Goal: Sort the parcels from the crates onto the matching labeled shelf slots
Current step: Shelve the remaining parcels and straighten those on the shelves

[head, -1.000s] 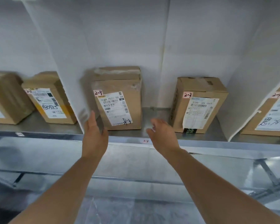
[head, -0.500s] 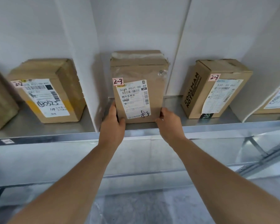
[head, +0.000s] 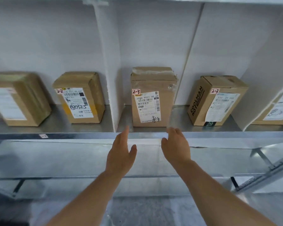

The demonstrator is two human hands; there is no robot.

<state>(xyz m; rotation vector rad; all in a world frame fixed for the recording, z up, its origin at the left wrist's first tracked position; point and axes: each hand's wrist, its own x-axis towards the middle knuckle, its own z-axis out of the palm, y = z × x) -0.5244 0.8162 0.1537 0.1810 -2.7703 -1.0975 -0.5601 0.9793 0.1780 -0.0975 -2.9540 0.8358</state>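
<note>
A brown parcel tagged 2-3 (head: 152, 98) stands upright on the metal shelf (head: 178, 135), just right of a white divider (head: 108, 67). My left hand (head: 121, 154) and my right hand (head: 176, 147) hover in front of the shelf edge, below the parcel's two lower corners, fingers apart, holding nothing. A second parcel tagged 2-3 (head: 217, 100), printed COOLMAN, stands in the same slot to the right. A parcel tagged 2-2 (head: 79, 97) stands in the slot to the left.
Another brown parcel (head: 18, 98) sits at the far left and one more (head: 278, 108) at the far right, behind a second white divider (head: 260, 88). A small label (head: 43, 136) is stuck on the shelf's front edge. Below runs a lower metal shelf with braces.
Half a second ago both hands gripped the lower corners of the middle 2-3 parcel. They have let go and pulled back toward me; the parcel stays upright on the shelf.
</note>
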